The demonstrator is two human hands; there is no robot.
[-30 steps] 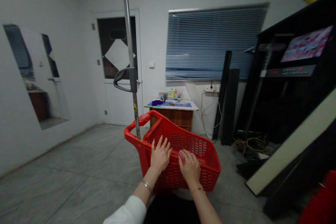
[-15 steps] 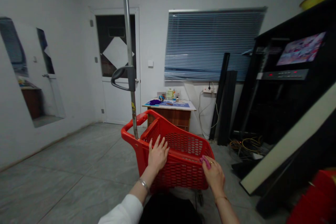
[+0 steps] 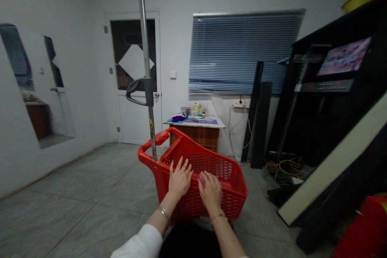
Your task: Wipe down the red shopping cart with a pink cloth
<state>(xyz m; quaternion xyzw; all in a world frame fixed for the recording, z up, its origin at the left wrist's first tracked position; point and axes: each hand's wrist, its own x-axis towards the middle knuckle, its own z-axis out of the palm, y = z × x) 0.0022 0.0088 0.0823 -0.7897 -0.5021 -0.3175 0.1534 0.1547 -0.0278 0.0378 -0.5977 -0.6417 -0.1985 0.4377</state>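
Note:
A red plastic shopping cart (image 3: 231, 199) with perforated sides stands right in front of me. On its near rim rests my left hand (image 3: 180, 178), fingers stretched out and spread, with a metal bangle at the wrist. My right hand (image 3: 211, 191) is closed around a small pink cloth (image 3: 202, 180) at the same rim, just right of the left hand. Much of the cloth is hidden in the fingers. A metal pole (image 3: 144, 40) with a grey loop handle (image 3: 140, 92) rises from the cart's handle end.
Behind the cart stands a desk (image 3: 193, 135) with small items and a purple cloth on top. A white door (image 3: 137, 117) and a mirror (image 3: 57, 109) are at the left. Dark shelving (image 3: 317, 117) and a leaning pale board (image 3: 332, 165) occupy the right.
My right hand has moved left along the near rim with the pink cloth, from the far-right corner to beside my left hand. My left hand stays on the rim.

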